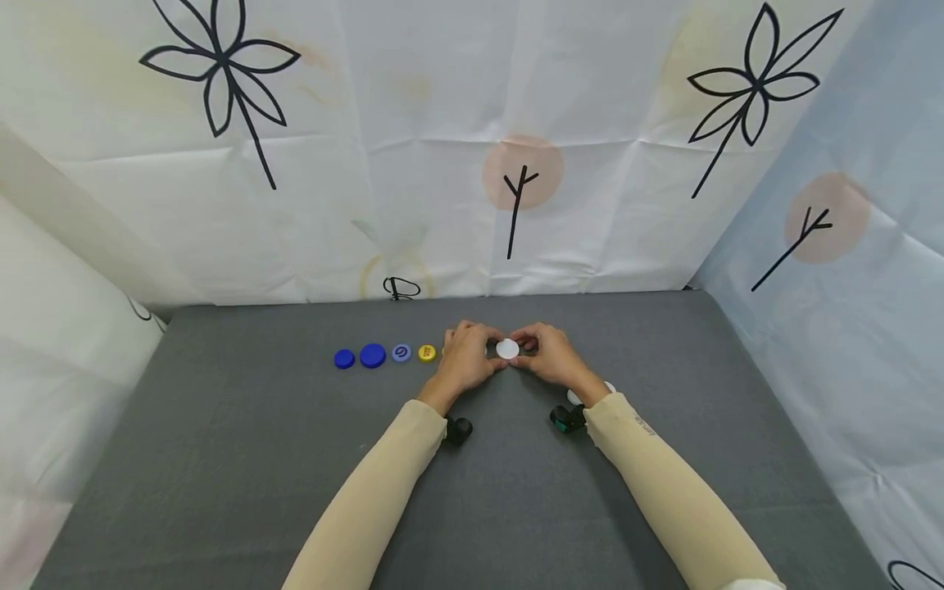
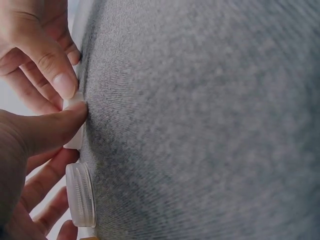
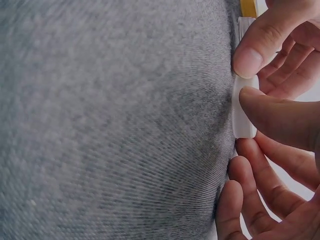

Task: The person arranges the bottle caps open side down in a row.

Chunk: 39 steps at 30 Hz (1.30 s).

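A white bottle cap lies flat on the grey cloth, between both hands. My left hand pinches its left side with thumb and fingers. From the other side my right hand grips the same cap, its thumb against the near rim. Just left of it, a ridged translucent cap rests beside my left fingers; the head view mostly hides it behind that hand. Farther left in the row sit a yellow cap, a light blue cap and two darker blue caps, one larger, one smaller.
White caps lie partly hidden under my right wrist. Grey cloth covers the table, which meets a white patterned sheet at the back. More sheets hang at the left and right sides.
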Available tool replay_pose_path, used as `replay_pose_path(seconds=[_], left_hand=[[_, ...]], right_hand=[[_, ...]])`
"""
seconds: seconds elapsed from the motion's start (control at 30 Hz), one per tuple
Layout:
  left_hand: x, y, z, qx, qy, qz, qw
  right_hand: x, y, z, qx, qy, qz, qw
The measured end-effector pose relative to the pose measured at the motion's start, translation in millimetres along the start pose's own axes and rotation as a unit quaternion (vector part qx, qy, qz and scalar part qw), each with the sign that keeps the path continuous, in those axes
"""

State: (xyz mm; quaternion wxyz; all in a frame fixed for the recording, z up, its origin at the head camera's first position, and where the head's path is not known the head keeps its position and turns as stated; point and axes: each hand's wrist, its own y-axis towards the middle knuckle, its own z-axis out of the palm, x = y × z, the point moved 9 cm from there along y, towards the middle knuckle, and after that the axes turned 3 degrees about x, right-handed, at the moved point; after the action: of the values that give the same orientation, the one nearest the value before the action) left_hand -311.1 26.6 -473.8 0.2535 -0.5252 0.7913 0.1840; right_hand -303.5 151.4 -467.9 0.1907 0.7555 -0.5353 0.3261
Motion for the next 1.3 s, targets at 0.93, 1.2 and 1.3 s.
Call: replay_pose_path(seconds=[0.93,1.2,1.3], left_hand=[[-70.2,-35.6,36.0,0.023,-0.047,0.056,0.9971],[-77.3,-35.4,50.3,0.034,-0.024,0.054,0.9977],[-78.6,-33.7,53.7,0.034,-0.018,0.049,0.9981]], right_hand=[[-42.7,-85.6,-47.5,0.049,-0.019,-0.003,0.9986],[-52.0,-95.9,-51.0,0.068,-0.011,-0.014,0.9976],[-54.2,-95.5,-49.9,0.070,-0.020,-0.019,0.9972]])
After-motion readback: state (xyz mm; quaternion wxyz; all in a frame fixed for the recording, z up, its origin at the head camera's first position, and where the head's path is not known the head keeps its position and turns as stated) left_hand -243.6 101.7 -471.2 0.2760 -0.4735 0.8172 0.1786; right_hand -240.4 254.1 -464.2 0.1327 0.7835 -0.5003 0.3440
